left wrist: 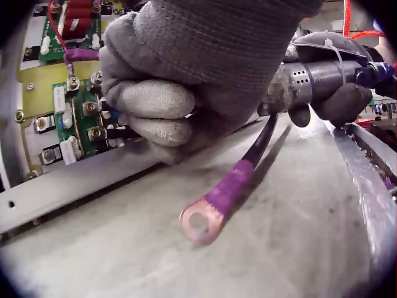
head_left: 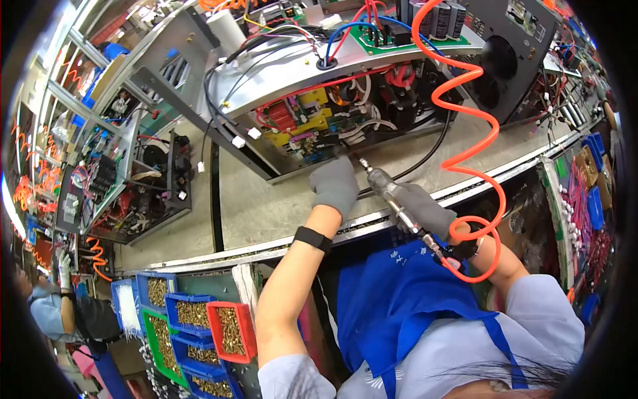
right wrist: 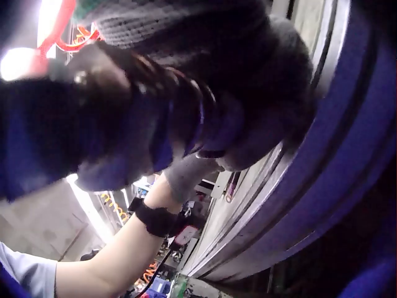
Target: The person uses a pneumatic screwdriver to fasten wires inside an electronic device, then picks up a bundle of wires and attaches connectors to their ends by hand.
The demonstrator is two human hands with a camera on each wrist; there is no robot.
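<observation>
In a grey glove, my left hand (head_left: 335, 184) is at the lower front edge of an open metal chassis (head_left: 266, 174). Its fingers (left wrist: 158, 99) are curled beside the circuit boards; I cannot tell whether they pinch anything. My right hand (head_left: 425, 206), also gloved, grips a pneumatic screwdriver (head_left: 392, 193) whose tip points at the left hand's fingertips. The screwdriver body (left wrist: 316, 81) shows behind the left hand in the left wrist view. A black cable ending in purple sleeving and a copper ring terminal (left wrist: 201, 222) lies on the bench below the left hand.
A coiled orange air hose (head_left: 488, 126) hangs down to the screwdriver. Red (head_left: 232, 331), blue and green bins of brass-coloured hardware stand at lower left. Another open unit (head_left: 126, 179) sits left on the metal bench (head_left: 252, 219). Another person (head_left: 56, 309) is at far left.
</observation>
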